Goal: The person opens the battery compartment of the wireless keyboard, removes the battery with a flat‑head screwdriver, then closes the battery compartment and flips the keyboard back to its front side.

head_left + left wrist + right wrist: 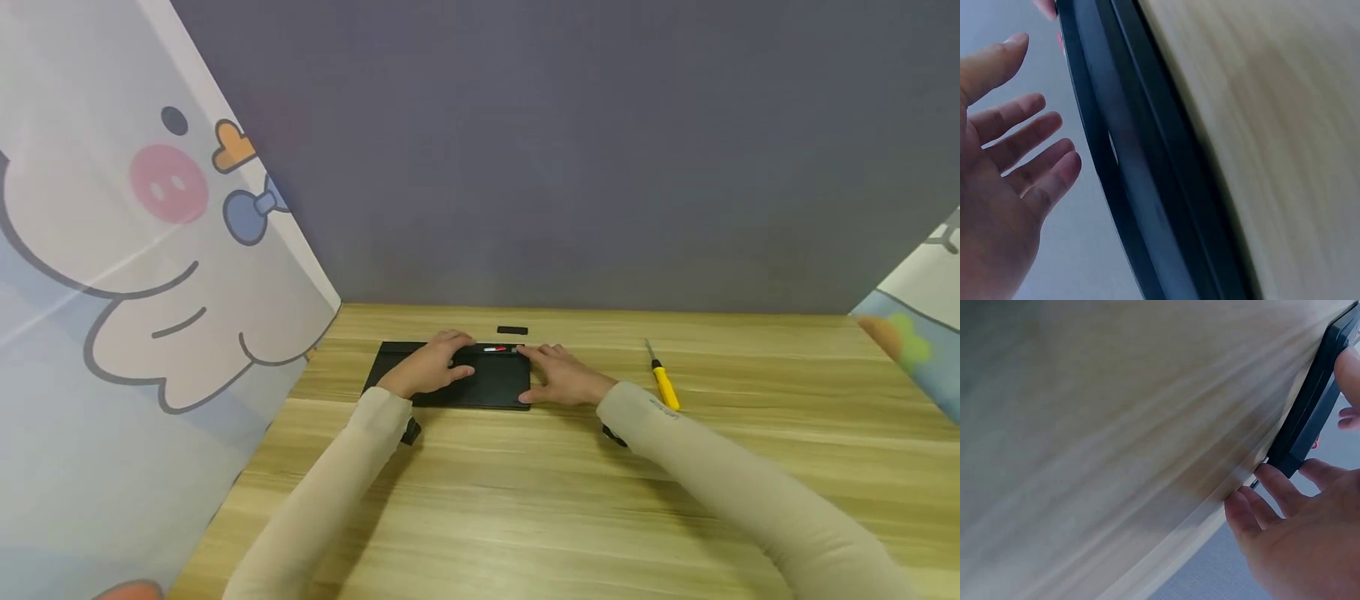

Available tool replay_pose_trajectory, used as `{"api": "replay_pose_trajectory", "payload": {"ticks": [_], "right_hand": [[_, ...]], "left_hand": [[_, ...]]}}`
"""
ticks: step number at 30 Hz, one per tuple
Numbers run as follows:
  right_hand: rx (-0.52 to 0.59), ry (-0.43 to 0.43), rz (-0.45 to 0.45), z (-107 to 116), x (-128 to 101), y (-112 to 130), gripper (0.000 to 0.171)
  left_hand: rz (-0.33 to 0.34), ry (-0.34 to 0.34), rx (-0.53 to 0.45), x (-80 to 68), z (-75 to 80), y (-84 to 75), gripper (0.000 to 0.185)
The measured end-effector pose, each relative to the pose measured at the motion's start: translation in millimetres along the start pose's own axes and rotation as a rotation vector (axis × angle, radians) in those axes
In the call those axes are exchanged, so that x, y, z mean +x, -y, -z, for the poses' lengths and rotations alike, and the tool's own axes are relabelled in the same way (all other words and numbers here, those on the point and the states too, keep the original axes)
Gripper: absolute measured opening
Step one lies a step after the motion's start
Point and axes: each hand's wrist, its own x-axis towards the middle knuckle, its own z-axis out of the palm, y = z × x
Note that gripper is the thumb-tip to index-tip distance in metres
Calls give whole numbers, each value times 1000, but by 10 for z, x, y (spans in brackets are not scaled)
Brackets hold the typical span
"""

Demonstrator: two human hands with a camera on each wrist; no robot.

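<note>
From the head camera we look forward and down across the desk [525, 500] toward the grey back wall, both forearms reaching away from us to a flat black device [487, 385] in the middle distance. Our left wrist camera sits very close, tilted, looking past the left hand [1004, 187] along that device's dark edge. Our right wrist camera, equally close and tilted, views the right hand [1297, 531] at the device's corner. All three views share the device and the desk.

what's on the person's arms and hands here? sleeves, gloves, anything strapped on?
Both arms wear snug beige sleeves down to the wrist; the right sleeve has a small dark marking near the cuff, too small to read. The left sleeve looks plain. A dark device sits under each wrist. The left hand and right hand are bare: no gloves or rings visible.
</note>
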Motion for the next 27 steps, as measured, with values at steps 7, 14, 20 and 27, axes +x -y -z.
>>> {"api": "replay_pose_trajectory", "payload": {"ticks": [7, 14, 20, 27], "right_hand": [[-15, -4, -4, -22, 30, 18, 86], [-34, -2, -5, -25, 29, 18, 85], [-39, 0, -4, -39, 50, 10, 86], [-45, 2, -9, -51, 57, -17, 86]], "left_hand": [[-50, 19, 25, 223, -118, -63, 51], [-95, 31, 38, 359, -153, -114, 49], [-84, 26, 59, 410, -163, -151, 46], [-59, 45, 66, 457, -183, -167, 39]]}}
